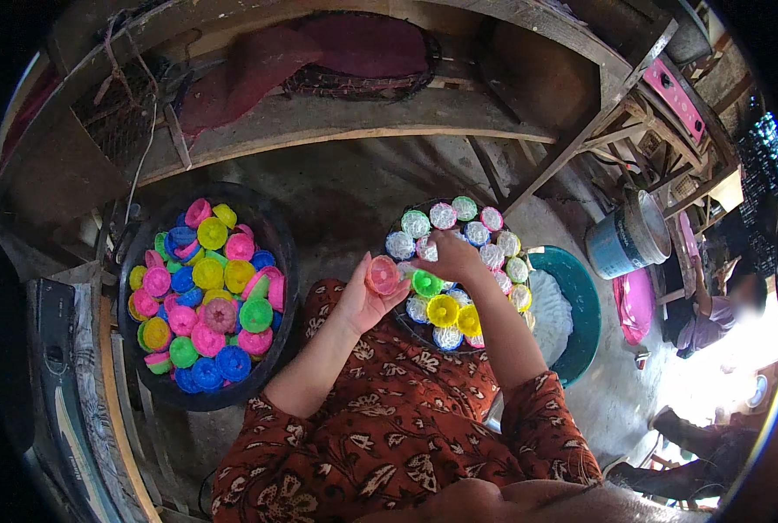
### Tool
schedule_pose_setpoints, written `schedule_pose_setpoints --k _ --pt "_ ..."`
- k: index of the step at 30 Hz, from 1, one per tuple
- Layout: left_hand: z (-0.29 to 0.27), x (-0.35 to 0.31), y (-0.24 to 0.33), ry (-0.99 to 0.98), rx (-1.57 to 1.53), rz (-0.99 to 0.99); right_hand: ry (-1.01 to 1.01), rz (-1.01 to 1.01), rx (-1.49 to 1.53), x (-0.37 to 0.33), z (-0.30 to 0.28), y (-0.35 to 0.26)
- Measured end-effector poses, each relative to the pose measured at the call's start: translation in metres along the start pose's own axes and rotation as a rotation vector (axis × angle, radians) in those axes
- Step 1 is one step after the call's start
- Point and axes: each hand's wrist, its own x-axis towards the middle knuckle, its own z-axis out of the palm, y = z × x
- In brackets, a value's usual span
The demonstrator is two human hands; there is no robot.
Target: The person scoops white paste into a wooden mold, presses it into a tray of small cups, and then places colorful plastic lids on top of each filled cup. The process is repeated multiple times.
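My left hand (359, 301) holds a translucent pink-orange fluted cup (382, 275), its fingers curled round it, above my lap. Just right of it, my right hand (452, 257) is over a round tray of small fluted cups, fingers bent down and together at a cup with white filling; whatever they pinch is hidden. Many cups on the tray hold white stuff, such as the green-rimmed cup (415, 224). Nearest my lap, a green cup (426, 282) and two yellow cups (443, 311) show bare coloured insides.
A black tub (286, 349) heaped with colourful fluted cups stands left. A teal basin (591, 327) with white material (547, 318) sits right of the tray. Beyond are a blue bucket (615, 244), a wooden bench (354, 144) and another person (711, 318) far right.
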Motion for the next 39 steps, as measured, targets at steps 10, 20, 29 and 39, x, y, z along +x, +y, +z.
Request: schedule_pose_setpoints --k 10,20,29,39 --pt "0.076 -0.019 0.009 0.110 0.282 0.166 0.266 -0.282 0.471 0.022 -0.024 -0.011" --pt "0.018 -0.176 0.107 0.554 1.460 1.099 0.331 -0.054 0.283 0.044 0.050 0.043" --pt "-0.040 -0.197 0.148 0.869 2.081 0.836 0.275 -0.024 0.195 0.032 0.044 0.041" --pt "-0.034 -0.151 0.148 0.586 2.403 0.244 0.413 -0.098 0.410 -0.013 0.012 0.009"
